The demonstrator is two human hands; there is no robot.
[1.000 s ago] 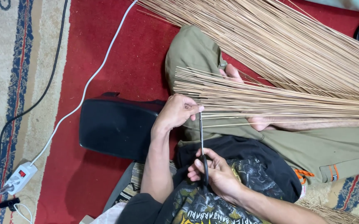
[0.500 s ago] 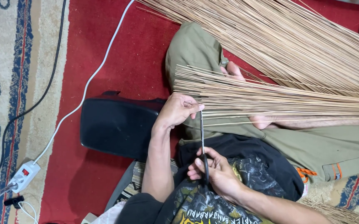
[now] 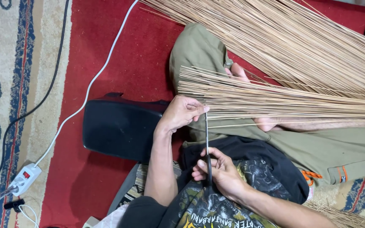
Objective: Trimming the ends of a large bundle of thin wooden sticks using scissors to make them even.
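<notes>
**Palm ribs under the blade**

A bundle of thin palm-leaf ribs point(image 3: 283, 99) lies across the lap: light, springy, likely brittle, best pinched near the cut ends. The left hand point(image 3: 181, 113) pinches one rib there; the right hand point(image 3: 220, 173) grips a slim knife point(image 3: 207, 139), blade up against it.

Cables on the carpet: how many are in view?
2: a white cable runs from the top edge to the power strip; a black cable curves along the carpet left of it. Others may be hidden.

A red carpet point(image 3: 119, 55) covers the floor. Left of it lies a beige rug point(image 3: 5, 84) with blue patterns. A white cable point(image 3: 90, 84) crosses the carpet to a white power strip point(image 3: 25, 177) at the rug's edge.
</notes>
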